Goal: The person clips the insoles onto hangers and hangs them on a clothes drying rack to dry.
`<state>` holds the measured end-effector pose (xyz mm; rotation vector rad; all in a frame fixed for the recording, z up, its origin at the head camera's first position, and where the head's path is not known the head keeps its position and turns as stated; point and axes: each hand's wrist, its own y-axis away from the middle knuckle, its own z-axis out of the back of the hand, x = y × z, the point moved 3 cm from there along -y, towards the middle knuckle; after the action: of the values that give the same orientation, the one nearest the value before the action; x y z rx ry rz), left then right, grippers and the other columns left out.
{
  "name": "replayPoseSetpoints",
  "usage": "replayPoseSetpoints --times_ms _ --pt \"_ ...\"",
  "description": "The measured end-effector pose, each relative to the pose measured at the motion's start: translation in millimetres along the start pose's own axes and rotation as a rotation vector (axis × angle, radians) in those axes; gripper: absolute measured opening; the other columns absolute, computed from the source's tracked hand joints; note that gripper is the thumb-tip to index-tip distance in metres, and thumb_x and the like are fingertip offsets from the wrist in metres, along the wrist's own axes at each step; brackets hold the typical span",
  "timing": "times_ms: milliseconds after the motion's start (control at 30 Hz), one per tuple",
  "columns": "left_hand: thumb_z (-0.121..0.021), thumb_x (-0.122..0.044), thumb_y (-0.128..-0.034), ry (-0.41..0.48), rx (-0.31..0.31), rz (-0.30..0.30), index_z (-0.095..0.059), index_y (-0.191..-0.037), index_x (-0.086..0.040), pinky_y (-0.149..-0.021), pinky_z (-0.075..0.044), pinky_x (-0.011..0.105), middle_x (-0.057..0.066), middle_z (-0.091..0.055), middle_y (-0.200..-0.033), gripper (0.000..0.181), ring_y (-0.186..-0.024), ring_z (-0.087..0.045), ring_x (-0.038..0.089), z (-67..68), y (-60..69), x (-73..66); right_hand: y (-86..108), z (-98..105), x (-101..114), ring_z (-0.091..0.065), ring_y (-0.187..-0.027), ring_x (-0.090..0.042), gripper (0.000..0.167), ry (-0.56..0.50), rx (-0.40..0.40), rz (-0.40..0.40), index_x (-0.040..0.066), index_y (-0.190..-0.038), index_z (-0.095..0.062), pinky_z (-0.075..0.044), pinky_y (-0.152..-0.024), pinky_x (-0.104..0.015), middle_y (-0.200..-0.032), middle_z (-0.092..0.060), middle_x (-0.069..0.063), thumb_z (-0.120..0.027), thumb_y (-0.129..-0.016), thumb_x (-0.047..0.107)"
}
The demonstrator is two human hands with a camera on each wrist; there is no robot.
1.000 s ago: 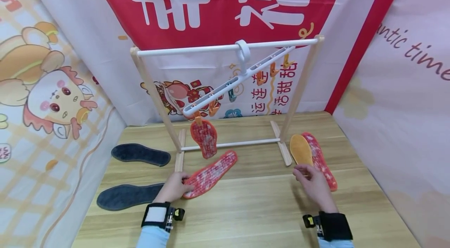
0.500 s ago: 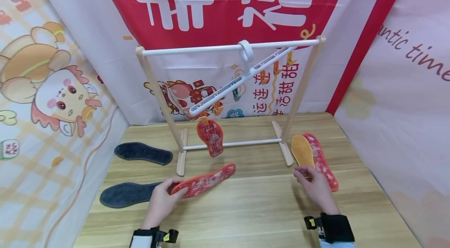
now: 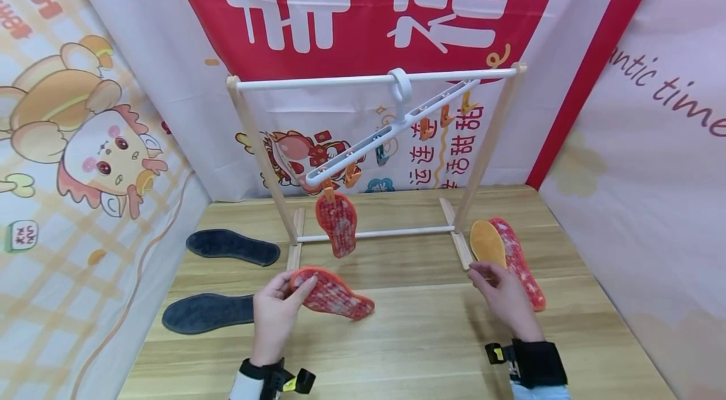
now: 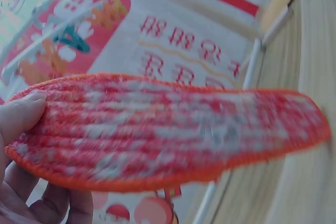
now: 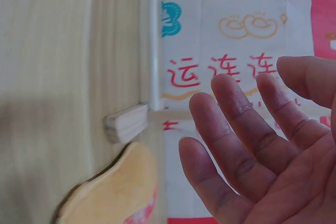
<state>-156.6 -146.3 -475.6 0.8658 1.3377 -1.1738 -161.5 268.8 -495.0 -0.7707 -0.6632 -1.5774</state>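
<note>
Now left hand pinches red insole by one end.
Small grip may let it slip; right hand, fingers apart, holds nothing.

The right hand reaches in from the right side, palm toward the camera, its 4 fingers spread and loosely bent, the thumb above them. At lower left lies a tan insole with a dark edge, well apart from the fingertips; a red and white patch shows at its lower right. Just beside its narrow tip stands a pale wooden block, and a white bar runs up from there along the wood-grain tabletop. Behind, a white cloth carries 3 large red characters in 1 row.
</note>
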Motion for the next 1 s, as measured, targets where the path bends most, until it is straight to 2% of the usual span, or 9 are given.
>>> replayPoseSetpoints --times_ms 167,333,500,700,867,1000 --pt "-0.082 -0.029 -0.0822 0.044 0.068 -0.001 -0.075 -0.101 -0.007 -0.061 -0.056 0.03 0.009 -0.073 -0.088 0.03 -0.075 -0.068 0.022 -18.4 -0.2 -12.9 -8.4 -0.9 18.9 -0.062 -0.1 -0.027 0.035 0.003 -0.019 0.057 0.007 -0.12 -0.066 -0.054 -0.085 -0.046 -0.108 -0.068 -0.01 -0.061 -0.099 0.036" --pt "-0.081 -0.032 -0.0828 0.058 0.11 -0.036 -0.076 -0.102 -0.01 -0.06 -0.055 0.029 0.007 -0.073 -0.088 0.029 -0.075 -0.068 0.022 -32.9 -2.8 -24.7 -19.1 -4.6 42.8 -0.064 -0.098 -0.024 0.027 -0.017 -0.022 0.136 0.008 -0.117 -0.067 -0.055 -0.084 -0.044 -0.107 -0.068 -0.008 -0.065 -0.098 0.027" --pt "-0.08 -0.03 -0.0846 0.09 0.145 -0.076 -0.075 -0.103 -0.01 -0.062 -0.056 0.03 0.007 -0.074 -0.09 0.028 -0.077 -0.068 0.023 -44.3 -6.2 -34.7 -31.9 -8.7 75.3 -0.065 -0.096 -0.023 0.026 -0.041 0.006 0.235 0.008 -0.116 -0.067 -0.056 -0.084 -0.044 -0.107 -0.069 -0.008 -0.065 -0.098 0.026" --pt "-0.08 -0.035 -0.0834 0.127 0.135 -0.086 -0.074 -0.106 -0.012 -0.063 -0.057 0.031 0.008 -0.074 -0.091 0.033 -0.078 -0.068 0.024 -53.8 -12.9 -41.3 -48.4 -17.9 119.9 -0.065 -0.093 -0.02 0.028 -0.04 0.053 0.306 0.01 -0.118 -0.067 -0.056 -0.081 -0.041 -0.106 -0.069 -0.004 -0.064 -0.099 0.029" --pt "-0.082 -0.038 -0.0805 0.161 0.121 -0.043 -0.068 -0.108 -0.011 -0.066 -0.059 0.034 0.009 -0.074 -0.094 0.041 -0.082 -0.07 0.026 -60.1 -17.5 -42.3 -61.5 -26.6 157.1 -0.066 -0.096 -0.019 0.032 -0.064 0.09 0.4 0.009 -0.125 -0.066 -0.056 -0.082 -0.039 -0.11 -0.07 -0.005 -0.064 -0.099 0.027" --pt "-0.082 -0.039 -0.08 0.153 0.108 -0.017 -0.068 -0.105 -0.009 -0.067 -0.059 0.033 0.008 -0.074 -0.093 0.041 -0.082 -0.07 0.025 -63.5 -20.9 -42.1 -74.2 -32.7 187.3 -0.066 -0.105 -0.02 0.038 -0.096 0.138 0.475 0.009 -0.132 -0.062 -0.055 -0.088 -0.038 -0.121 -0.068 -0.007 -0.062 -0.1 0.029"
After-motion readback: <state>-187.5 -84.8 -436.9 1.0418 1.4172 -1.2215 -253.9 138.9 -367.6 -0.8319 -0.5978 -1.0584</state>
